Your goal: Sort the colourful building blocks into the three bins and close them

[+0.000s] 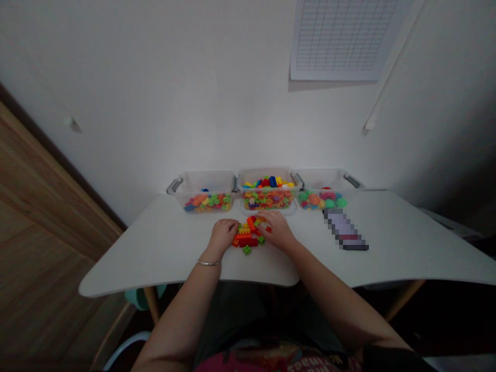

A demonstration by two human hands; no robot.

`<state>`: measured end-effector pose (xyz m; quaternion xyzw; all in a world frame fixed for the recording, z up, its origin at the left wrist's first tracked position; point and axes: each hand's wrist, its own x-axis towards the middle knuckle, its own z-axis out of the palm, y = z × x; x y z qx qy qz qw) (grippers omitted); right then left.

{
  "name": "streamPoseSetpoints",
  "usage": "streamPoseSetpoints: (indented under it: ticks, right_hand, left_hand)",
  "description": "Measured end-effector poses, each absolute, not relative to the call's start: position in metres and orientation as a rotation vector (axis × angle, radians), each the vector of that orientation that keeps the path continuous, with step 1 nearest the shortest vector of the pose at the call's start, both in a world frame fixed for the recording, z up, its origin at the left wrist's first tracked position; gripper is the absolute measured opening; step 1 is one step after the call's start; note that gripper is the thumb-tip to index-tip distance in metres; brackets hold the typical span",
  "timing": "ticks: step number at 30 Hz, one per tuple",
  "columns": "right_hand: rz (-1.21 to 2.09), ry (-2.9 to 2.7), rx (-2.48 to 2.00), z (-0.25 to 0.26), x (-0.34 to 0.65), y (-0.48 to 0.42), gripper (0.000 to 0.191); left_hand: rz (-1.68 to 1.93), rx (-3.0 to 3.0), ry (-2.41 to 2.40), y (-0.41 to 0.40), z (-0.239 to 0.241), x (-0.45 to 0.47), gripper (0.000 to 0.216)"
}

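Observation:
A small cluster of toy building bricks [248, 237], red, orange, yellow and green, lies on the white table between my hands. My left hand [223, 235] is closed at the cluster's left side, its curled fingertips against the orange and yellow bricks. My right hand [278, 230] reaches over from the right, fingers bent around red bricks at the upper right of the cluster; its grip is partly hidden. A loose green brick [247, 250] sits just in front of the cluster, and another green brick [261, 240] lies at its right edge.
Behind my hands stand a left clear bin [209, 181], a middle clear bin [267, 173] and a right clear bin [321, 178], holding colourful toy pieces. A blurred-out phone [346, 230] lies right on the white table [143, 253]. A wall rises behind, with a printed sheet [341, 41].

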<state>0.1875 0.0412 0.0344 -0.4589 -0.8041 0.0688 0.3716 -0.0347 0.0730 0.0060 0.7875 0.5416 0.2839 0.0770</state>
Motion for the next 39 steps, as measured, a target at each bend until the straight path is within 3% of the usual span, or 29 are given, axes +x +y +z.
streamPoseSetpoints:
  ticks: [3,10,29,39]
  right_hand:
    - [0.231,-2.182,-1.216,0.023,0.186,0.035,0.040]
    - [0.205,-2.207,-1.304,0.014,0.188,0.030,0.031]
    - [-0.072,-1.981,-1.732,0.009,0.201,0.028,0.034]
    - [0.090,-1.779,-1.401,0.013,0.205,0.038,0.040]
  left_hand:
    - [0.847,2.353,1.628,0.072,0.007,-0.035,0.030]
    - [0.826,2.345,1.662,0.070,0.010,-0.035,0.030]
    - [0.834,2.341,1.654,0.070,0.010,-0.034,0.029]
    - [0.828,2.343,1.659,0.070,0.010,-0.035,0.030]
